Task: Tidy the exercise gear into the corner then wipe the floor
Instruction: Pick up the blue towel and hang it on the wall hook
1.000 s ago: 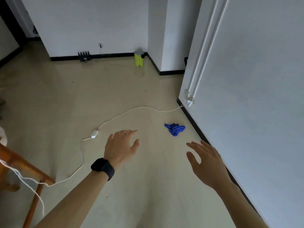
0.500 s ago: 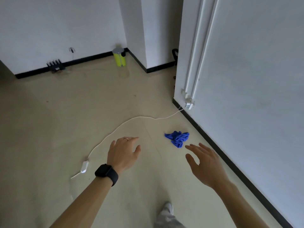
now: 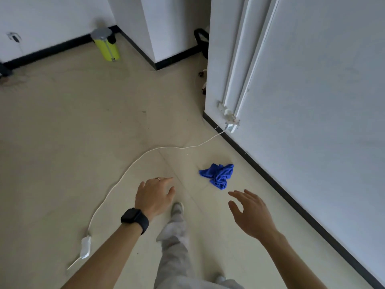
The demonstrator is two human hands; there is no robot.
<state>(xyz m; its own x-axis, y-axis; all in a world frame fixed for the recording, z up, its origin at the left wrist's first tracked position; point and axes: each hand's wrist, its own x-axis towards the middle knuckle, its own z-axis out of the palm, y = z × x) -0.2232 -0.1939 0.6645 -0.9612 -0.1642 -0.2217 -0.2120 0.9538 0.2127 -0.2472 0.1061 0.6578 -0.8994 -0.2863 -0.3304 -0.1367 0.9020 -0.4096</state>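
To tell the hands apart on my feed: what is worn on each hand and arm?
The left hand has a thin ring on one finger and a black watch with a dark band at the wrist. The right hand wears nothing. The left forearm and right forearm show no sleeves.

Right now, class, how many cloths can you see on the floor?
1. The blue cloth lies crumpled on the floor near the wall on the right, just ahead of the right hand, untouched. Others could lie outside the view.
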